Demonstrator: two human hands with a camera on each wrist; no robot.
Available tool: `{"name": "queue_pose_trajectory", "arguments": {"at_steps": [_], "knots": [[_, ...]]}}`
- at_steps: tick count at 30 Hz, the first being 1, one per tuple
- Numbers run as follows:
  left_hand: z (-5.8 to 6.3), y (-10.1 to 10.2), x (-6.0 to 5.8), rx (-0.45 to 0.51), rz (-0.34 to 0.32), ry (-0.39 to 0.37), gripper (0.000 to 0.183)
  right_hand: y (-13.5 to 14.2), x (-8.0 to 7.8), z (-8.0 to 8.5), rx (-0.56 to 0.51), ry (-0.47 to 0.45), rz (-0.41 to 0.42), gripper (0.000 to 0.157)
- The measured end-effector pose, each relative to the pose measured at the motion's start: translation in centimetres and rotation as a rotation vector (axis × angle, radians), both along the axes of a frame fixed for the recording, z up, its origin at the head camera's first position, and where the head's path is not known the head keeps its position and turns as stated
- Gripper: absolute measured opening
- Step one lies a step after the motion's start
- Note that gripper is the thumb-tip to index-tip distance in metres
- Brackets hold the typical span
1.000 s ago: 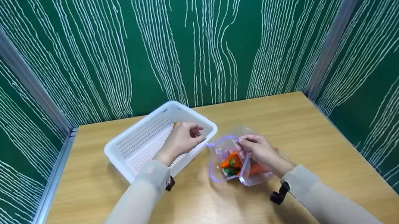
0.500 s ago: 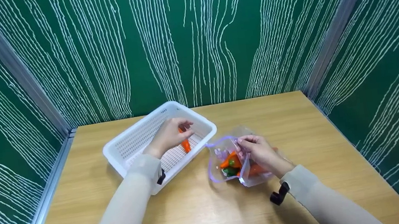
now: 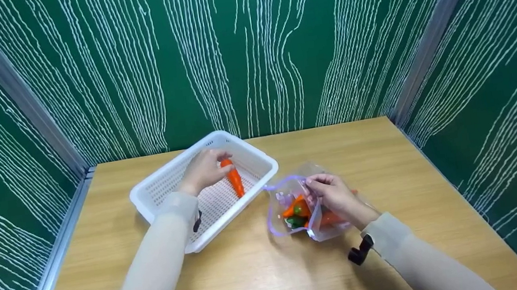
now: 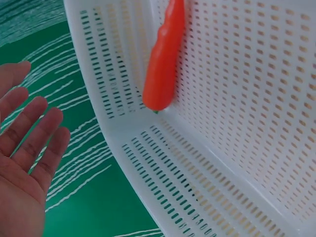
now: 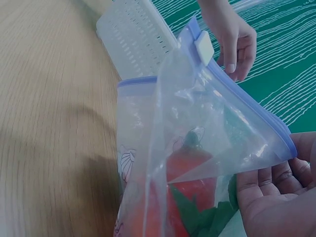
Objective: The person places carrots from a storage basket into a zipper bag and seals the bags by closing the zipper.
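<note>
My left hand is over the white plastic basket, its fingers loose and holding nothing. An orange-red carrot lies in the basket just beside that hand. The left wrist view shows the carrot along the perforated wall, apart from the hand. With thumb and fingers, my right hand pinches the purple-edged mouth of a clear zip bag, which gapes toward the basket. Inside the bag are several orange, red and green vegetables, among them an orange pepper with a green stem.
The basket stands at an angle on a wooden table, its right corner close to the bag's mouth. Green panels with white wavy lines close off the back and both sides, joined by metal posts.
My left hand has moved left, from above the basket's right side, uncovering the carrot inside. The right hand keeps its hold on the bag in the same place.
</note>
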State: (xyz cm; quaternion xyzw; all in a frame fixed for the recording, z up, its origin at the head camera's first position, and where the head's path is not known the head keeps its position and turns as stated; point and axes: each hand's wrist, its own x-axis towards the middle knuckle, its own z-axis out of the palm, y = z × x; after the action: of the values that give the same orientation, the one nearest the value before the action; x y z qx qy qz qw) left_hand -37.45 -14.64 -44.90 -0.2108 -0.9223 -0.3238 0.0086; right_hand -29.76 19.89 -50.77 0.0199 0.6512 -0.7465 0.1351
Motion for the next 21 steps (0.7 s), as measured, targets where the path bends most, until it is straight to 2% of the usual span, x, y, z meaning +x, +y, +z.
{"name": "queue_pose_trajectory", "arguments": {"at_steps": [3, 6, 11, 16, 21], "knots": [[-0.3, 0.0, -0.4, -0.041, 0.004, -0.015, 0.04, 0.2, 0.1, 0.0, 0.037, -0.011, 0.009, 0.019], [-0.8, -0.1, -0.9, -0.11, -0.027, 0.0, 0.038, 0.2, 0.2, 0.0, 0.048, 0.01, 0.024, 0.02], [-2.0, -0.5, -1.4, -0.21, -0.073, -0.004, 0.038, 0.0, 0.1, -0.2, 0.006, 0.038, 0.019, 0.02], [-2.6, -0.5, -1.4, -0.33, -0.06, -0.074, 0.048, -0.2, 0.1, -0.1, -0.021, 0.014, 0.01, 0.02], [-2.9, 0.2, -1.5, -0.455, -0.091, -0.094, 0.062, -0.1, 0.1, -0.1, -0.042, 0.017, 0.011, 0.02]]}}
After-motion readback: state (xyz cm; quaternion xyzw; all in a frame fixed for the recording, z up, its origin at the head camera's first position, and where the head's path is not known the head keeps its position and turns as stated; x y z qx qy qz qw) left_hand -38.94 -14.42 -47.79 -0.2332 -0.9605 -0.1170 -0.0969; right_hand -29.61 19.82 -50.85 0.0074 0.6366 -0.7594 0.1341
